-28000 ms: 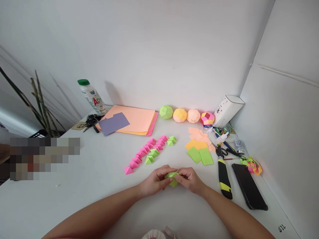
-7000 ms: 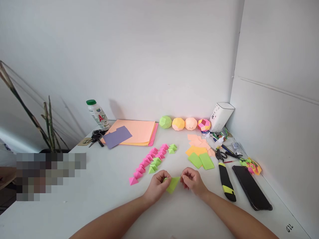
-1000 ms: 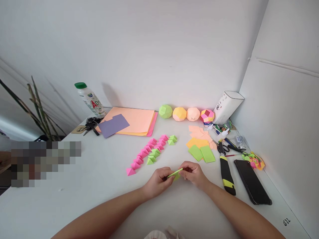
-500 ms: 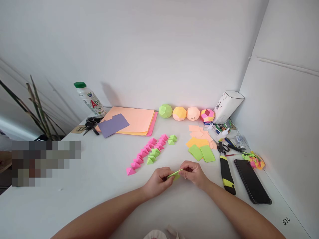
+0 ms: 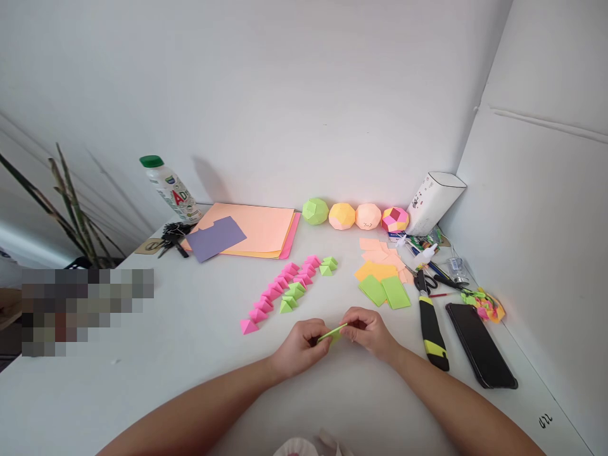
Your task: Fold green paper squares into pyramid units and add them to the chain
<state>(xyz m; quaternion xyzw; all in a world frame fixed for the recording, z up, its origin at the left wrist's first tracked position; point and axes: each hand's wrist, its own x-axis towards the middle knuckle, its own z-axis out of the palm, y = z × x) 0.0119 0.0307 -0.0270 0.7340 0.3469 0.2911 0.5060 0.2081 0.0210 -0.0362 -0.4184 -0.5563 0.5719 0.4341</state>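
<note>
Between my two hands is a folded piece of green paper [image 5: 333,333], seen nearly edge-on. My left hand [image 5: 304,345] is closed on its left end, thumb below and fingers above. My right hand [image 5: 368,329] pinches its right end; the fingertips partly hide the paper there. Beyond my hands, folded pink paper pyramids [image 5: 274,290] stand in slanting rows, with green paper pyramids [image 5: 292,296] beside them. To the right lie flat green paper rectangles [image 5: 396,292] over orange paper pieces [image 5: 375,271] and peach paper pieces [image 5: 380,251].
Four-colour paper balls line the wall, including a green ball [image 5: 315,211]. On the right are a box cutter [image 5: 433,332], scissors [image 5: 422,280] and a phone [image 5: 481,345]. Paper sheets [image 5: 256,225], a purple sheet [image 5: 216,239], keys [image 5: 173,237] and a bottle [image 5: 173,190] are back left.
Almost nothing differs. Both hands keep hold of the green paper in the same place, with only a very slight shift of the fingers.
</note>
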